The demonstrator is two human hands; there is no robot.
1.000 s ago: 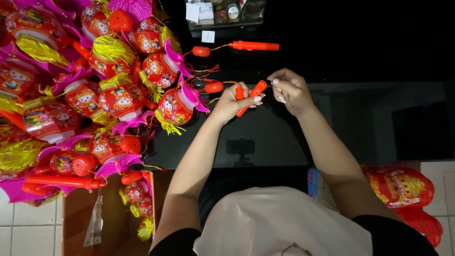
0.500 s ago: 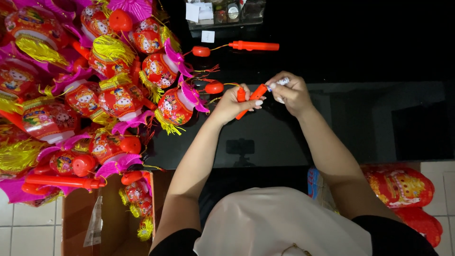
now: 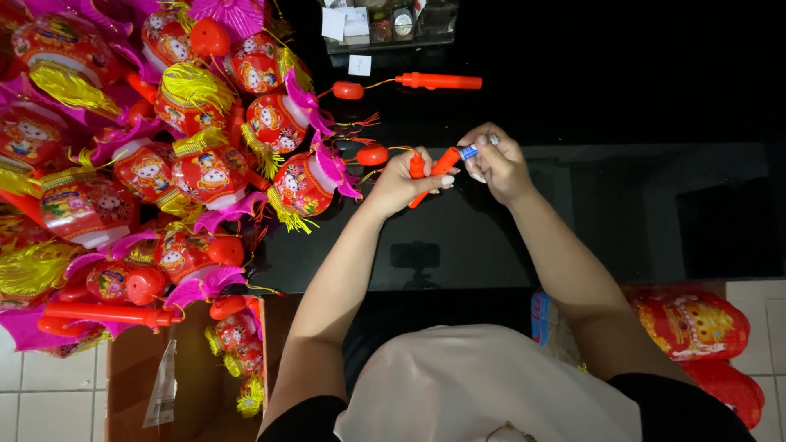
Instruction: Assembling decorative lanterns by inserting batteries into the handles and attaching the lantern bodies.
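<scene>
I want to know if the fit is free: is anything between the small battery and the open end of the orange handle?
Nothing visible. The right hand holds the battery right at the tip of the orange handle, gripped by the left hand.

Worktop: black, bare to the right of both hands and toward the near edge; open passage there. Left side blocked by heap of red/pink lanterns w/ tassels, nearest one just beside left hand. Far side: spare orange handle w/ red bulb lies across, well apart from right hand. Clear tray at far edge. Bare strip betw. handle & hands.
</scene>
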